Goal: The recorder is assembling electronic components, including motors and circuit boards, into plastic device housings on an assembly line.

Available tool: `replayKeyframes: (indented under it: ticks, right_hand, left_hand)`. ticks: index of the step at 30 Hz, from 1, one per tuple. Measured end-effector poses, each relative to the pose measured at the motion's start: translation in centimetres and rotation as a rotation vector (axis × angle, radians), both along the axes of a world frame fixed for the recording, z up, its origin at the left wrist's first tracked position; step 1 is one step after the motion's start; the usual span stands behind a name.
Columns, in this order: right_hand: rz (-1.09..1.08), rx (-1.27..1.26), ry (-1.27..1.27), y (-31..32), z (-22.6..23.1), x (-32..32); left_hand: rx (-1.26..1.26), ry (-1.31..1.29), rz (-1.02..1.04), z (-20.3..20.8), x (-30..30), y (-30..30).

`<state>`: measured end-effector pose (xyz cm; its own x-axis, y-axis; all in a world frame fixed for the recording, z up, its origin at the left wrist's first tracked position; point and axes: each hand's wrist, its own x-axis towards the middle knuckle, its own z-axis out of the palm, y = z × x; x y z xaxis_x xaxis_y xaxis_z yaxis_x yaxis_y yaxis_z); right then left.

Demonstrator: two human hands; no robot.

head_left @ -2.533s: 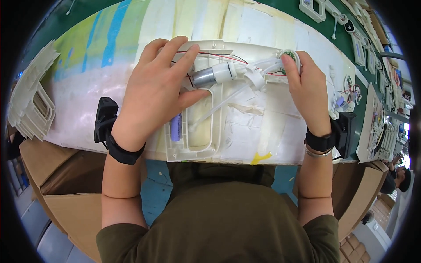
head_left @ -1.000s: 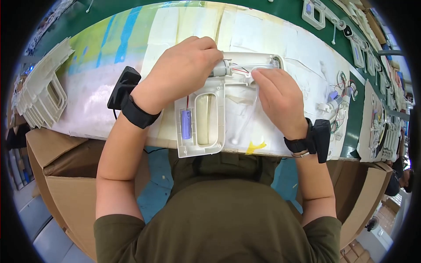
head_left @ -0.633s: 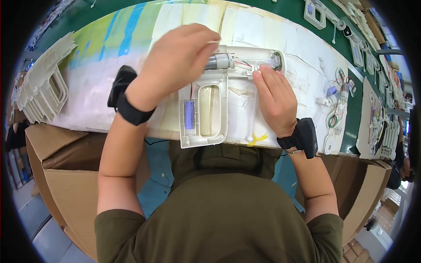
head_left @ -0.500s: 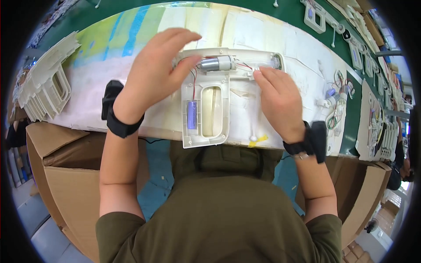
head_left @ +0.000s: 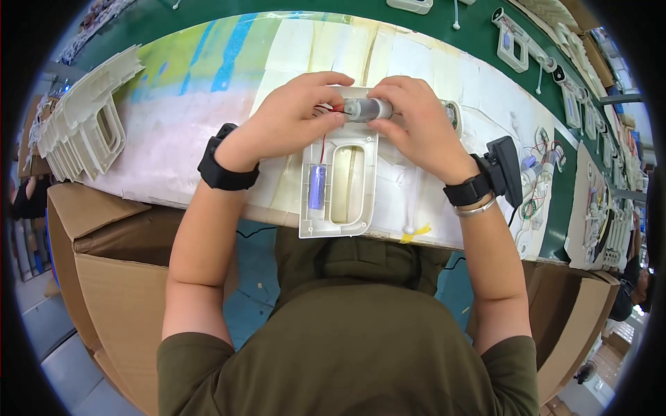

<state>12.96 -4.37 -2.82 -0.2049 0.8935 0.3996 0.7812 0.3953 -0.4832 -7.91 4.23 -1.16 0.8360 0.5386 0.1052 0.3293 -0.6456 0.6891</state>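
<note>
Right of a stack of white shells [head_left: 87, 135], a worker's left hand [head_left: 298, 118] curls its fingers beside the wired left end of a grey motor [head_left: 365, 109], whether pinching the wires or not cannot be told. Below sits a purple battery [head_left: 317, 187] in a white housing [head_left: 336, 229]; the motor lies crosswise over its top, gripped by the closer right hand [head_left: 423, 128], which masks part of the housing, with wired parts [head_left: 538, 173] well apart at right

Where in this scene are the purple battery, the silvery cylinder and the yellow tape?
Purple battery [head_left: 317, 187]: head view, middle of its long side.
Silvery cylinder [head_left: 368, 109]: head view, middle of its body.
Yellow tape [head_left: 415, 234]: head view, middle of the strip.
</note>
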Motion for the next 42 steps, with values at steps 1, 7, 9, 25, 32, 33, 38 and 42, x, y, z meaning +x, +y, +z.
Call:
replayKeyframes:
  ticks: [1, 7, 9, 25, 32, 33, 38, 42]
  right_hand:
    - [-0.001, -0.002, 0.002, -0.1, 0.2, 0.1]
    - [-0.036, -0.114, 0.369, -0.2, 0.0, 0.3]
    - [-0.069, -0.188, 0.342, -0.1, 0.1, 0.3]
    - [-0.235, 0.044, -0.043, -3.4, 0.3, -0.1]
    - [-0.147, 0.05, -0.046, -3.1, -0.4, -0.1]
    - [-0.137, 0.042, -0.01, -3.1, -0.6, -0.1]
    - [-0.07, 0.132, -0.107, -3.5, -1.3, 0.4]
    - [-0.027, 0.28, -0.179, -3.2, -2.3, 0.4]
  left_hand:
    - [-0.078, -0.026, -0.033, 0.0, -0.3, 0.3]
    - [0.224, 0.008, -0.165, -0.4, 0.0, 0.7]
    - [0.222, 0.017, -0.161, -0.4, 0.0, 0.8]
    - [0.657, 0.049, 0.142, 0.2, 1.6, -2.1]
    - [0.46, 0.109, 0.029, -0.3, 3.3, -1.7]
    - [0.458, 0.109, 0.025, -0.4, 3.4, -1.5]
    - [0.456, 0.195, -0.009, 0.2, 4.2, -1.7]
    - [0.414, 0.167, -0.031, -0.4, 4.6, -1.3]
